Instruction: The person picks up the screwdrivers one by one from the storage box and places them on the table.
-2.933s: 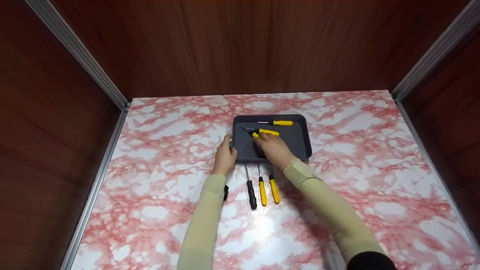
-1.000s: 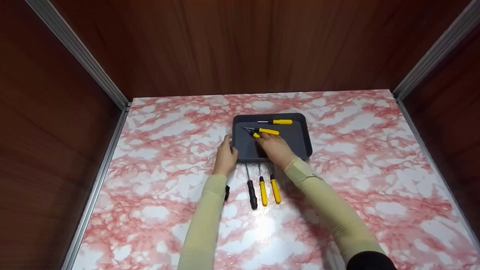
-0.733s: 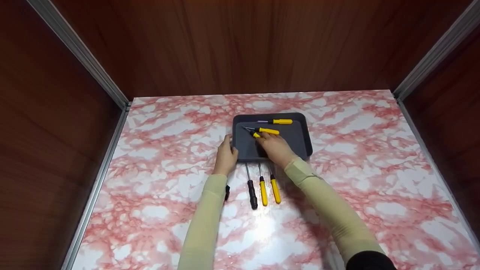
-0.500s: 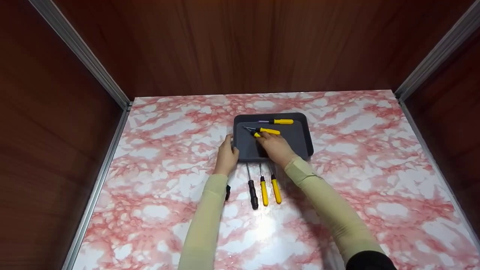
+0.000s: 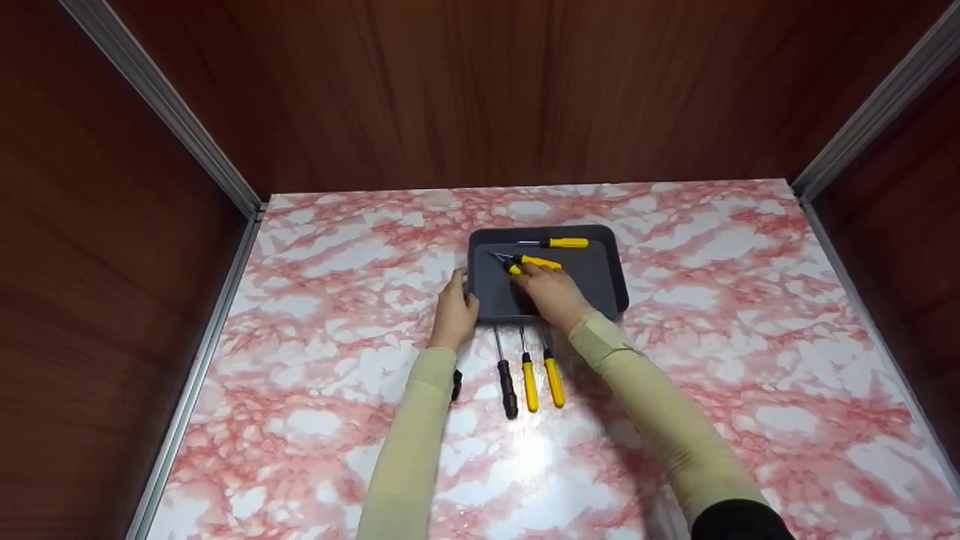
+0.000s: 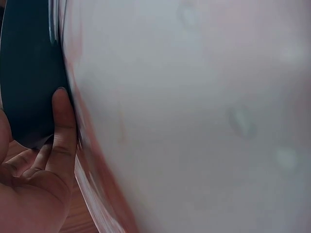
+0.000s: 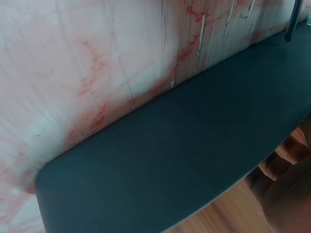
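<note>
A dark grey rectangular tray [image 5: 600, 281] lies on the table. At its front left corner my left hand [image 5: 454, 315] grips the wall, thumb on the front side and fingers along the left side; the left wrist view shows the thumb [image 6: 63, 109] on the tray wall. Inside the tray my right hand [image 5: 553, 298] holds a yellow-and-black screwdriver [image 5: 514, 268], its shaft pointing to the back left and most of its handle hidden by the fingers. Right behind it lies another yellow-handled screwdriver [image 5: 541, 262]. A third screwdriver [image 5: 568, 243] lies along the back wall.
In front of the tray, side by side, are a black-handled screwdriver [image 5: 508, 390] and two yellow-handled screwdrivers, one in the middle [image 5: 530, 384] and one on the right [image 5: 554, 382]. A small black object [image 5: 457, 385] shows beside the left sleeve. Brown panels [image 5: 510, 97] enclose the table.
</note>
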The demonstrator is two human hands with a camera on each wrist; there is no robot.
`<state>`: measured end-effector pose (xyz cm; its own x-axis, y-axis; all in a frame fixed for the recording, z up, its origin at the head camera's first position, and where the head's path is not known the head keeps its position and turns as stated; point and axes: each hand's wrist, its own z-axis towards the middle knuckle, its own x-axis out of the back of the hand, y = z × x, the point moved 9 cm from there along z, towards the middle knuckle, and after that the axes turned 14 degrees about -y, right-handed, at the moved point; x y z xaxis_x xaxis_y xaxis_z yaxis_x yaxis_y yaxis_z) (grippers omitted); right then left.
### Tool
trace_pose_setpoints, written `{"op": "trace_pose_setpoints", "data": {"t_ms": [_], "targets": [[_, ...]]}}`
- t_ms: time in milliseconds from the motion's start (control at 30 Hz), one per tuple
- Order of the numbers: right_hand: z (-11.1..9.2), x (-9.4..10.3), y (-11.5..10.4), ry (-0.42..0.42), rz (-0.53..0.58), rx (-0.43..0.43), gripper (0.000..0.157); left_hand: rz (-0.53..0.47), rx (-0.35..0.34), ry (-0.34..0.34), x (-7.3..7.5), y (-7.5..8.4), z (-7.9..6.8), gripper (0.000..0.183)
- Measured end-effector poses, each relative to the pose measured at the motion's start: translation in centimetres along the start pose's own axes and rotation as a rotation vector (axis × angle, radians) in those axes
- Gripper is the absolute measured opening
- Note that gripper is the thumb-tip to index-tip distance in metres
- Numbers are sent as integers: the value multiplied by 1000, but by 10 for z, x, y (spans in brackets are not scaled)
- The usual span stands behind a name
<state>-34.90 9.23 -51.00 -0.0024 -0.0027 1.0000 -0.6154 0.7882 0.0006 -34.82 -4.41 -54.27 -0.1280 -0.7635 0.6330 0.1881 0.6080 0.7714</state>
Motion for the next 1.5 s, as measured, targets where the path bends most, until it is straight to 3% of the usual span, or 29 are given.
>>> {"op": "trace_pose_setpoints", "data": {"t_ms": [433,1100,1500], "targets": [[3,-7,4,-59,13,-33,39,-21,0,-9,-1,-2,1,46],[1,-6,9,-38,31,-75,38,-36,6,-11,0,-2,0,47],[1,-7,11,-49,14,-101,40,-11,43,-41,-1,-4,1,47]]}}
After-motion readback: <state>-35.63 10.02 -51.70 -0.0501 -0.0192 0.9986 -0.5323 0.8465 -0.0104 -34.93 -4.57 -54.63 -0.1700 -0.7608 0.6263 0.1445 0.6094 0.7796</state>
